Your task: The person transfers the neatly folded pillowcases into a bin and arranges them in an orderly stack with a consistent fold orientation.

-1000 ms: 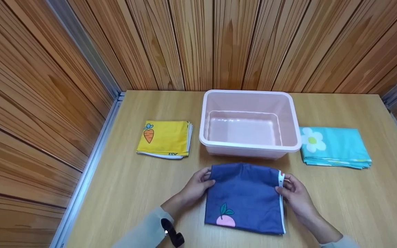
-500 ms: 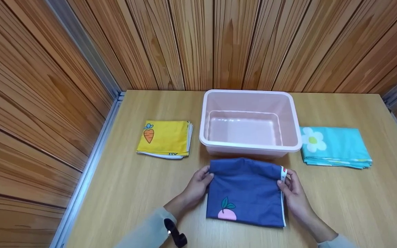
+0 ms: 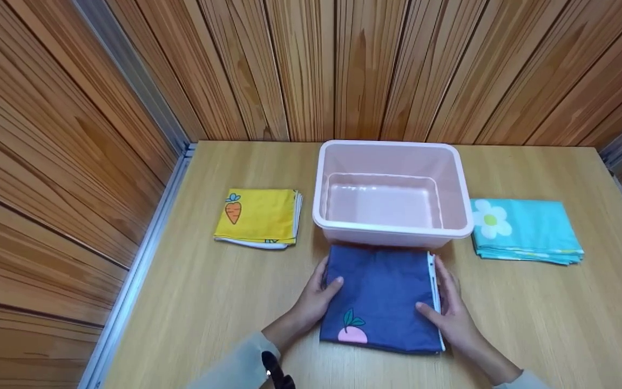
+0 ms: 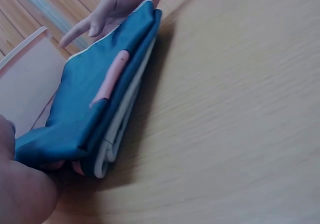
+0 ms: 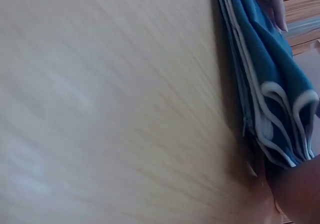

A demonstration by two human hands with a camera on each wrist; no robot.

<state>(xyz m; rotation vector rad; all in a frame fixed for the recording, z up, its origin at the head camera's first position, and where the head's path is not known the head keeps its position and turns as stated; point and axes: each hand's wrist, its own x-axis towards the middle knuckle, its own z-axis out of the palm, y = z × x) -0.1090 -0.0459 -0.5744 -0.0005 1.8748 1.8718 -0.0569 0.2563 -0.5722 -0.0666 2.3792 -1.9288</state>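
A dark blue folded cloth (image 3: pixel 381 297) with a pink fruit print lies in front of the pink bin, several layers thick. My left hand (image 3: pixel 311 302) holds its left side, thumb on top and the other fingers mostly hidden at the edge. On the opposite side, my right hand (image 3: pixel 454 313) grips the white-trimmed edge, its thumb over the top layer. In the left wrist view, the cloth (image 4: pixel 95 89) shows a stack of folds with pale lining. The right wrist view has the looped, white-edged layers of the cloth (image 5: pixel 270 74) close to the palm.
The pink plastic bin (image 3: pixel 392 231) stands behind the blue cloth, with nothing in it. A yellow folded cloth (image 3: pixel 262 216) with a carrot print lies left of it, a turquoise folded cloth (image 3: pixel 532 227) right. Wooden panel walls (image 3: pixel 365 70) border the table at back and left.
The blue cloth has shifted slightly away from me, toward the bin, and its far edge has gone from bunched to flatter. Both thumbs have moved further in over its top.
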